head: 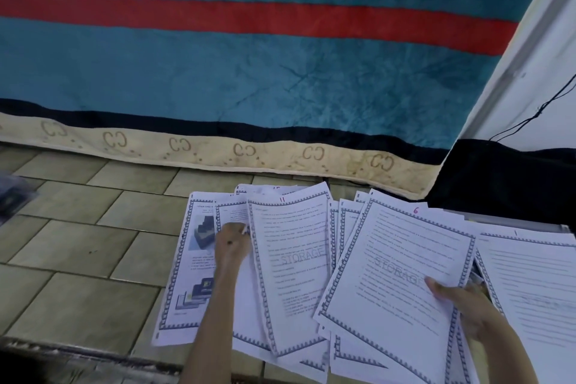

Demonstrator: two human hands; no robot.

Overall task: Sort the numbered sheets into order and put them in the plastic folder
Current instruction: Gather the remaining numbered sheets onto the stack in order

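As printed sheets lay fanned across a tiled floor (78, 243), a person's left hand (232, 245) curled its fingers round the edge of the sheet numbered 11 (291, 271), lifting it off a page with pictures (187, 271) just left of the wrist. The right hand (461, 302) pinched the sheet numbered 6 (396, 271), thumb on top, above further loose pages. Sheet 1 (536, 290) lay just right of that hand. Beyond both hands hung a teal blanket (249, 72) with a red stripe.
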